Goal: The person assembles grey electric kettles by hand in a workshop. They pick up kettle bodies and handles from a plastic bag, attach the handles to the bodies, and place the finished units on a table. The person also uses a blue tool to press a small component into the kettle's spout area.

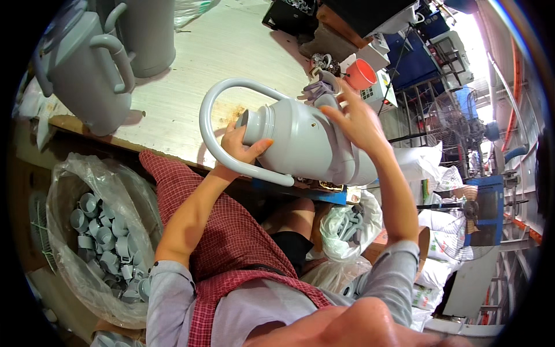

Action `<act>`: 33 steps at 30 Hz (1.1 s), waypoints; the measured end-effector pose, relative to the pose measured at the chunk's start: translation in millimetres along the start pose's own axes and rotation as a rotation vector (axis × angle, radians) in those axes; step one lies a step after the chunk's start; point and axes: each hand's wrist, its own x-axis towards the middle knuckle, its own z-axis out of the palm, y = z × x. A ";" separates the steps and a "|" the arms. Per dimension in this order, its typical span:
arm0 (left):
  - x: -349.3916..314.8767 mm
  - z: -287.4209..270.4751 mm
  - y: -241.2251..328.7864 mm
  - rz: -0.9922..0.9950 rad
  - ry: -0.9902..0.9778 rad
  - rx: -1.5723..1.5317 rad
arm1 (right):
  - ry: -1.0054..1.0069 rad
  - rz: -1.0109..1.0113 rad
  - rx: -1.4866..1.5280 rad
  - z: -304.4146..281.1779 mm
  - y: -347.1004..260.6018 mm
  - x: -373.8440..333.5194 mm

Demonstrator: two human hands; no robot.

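A large grey plastic vacuum jug (298,136) lies on its side across the table's near edge, its neck toward the left. From it a long looped carrying handle (207,118) swings out to the left. My left hand (240,144) is closed round the jug's neck, inside the loop, with the thumb along the shoulder. My right hand (361,118) is at the jug's far right side, thumb and fingers apart, slightly blurred. Beside its fingertips lie small grey-purple plastic parts (319,91). Whether the fingers touch one of them is hard to see.
Two more grey jugs (87,75) stand at the table's left. Below the edge, a clear plastic bag (60,231) holds many grey caps. A smaller white bag (370,214) contains grey handle-like parts. An orange-red cup (361,74) and a standing fan (462,199) are at the right.
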 end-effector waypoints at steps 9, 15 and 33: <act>1.3 -3.0 4.8 0.084 0.004 0.077 | 0.119 -0.543 -0.001 -38.5 -11.5 -25.4; 1.6 0.2 8.2 -0.002 -0.003 0.018 | 0.089 -0.526 -0.090 -20.6 -18.6 -28.3; 2.8 -4.2 5.7 0.093 -0.007 0.102 | 0.018 -0.513 -0.081 -12.9 -19.4 -21.7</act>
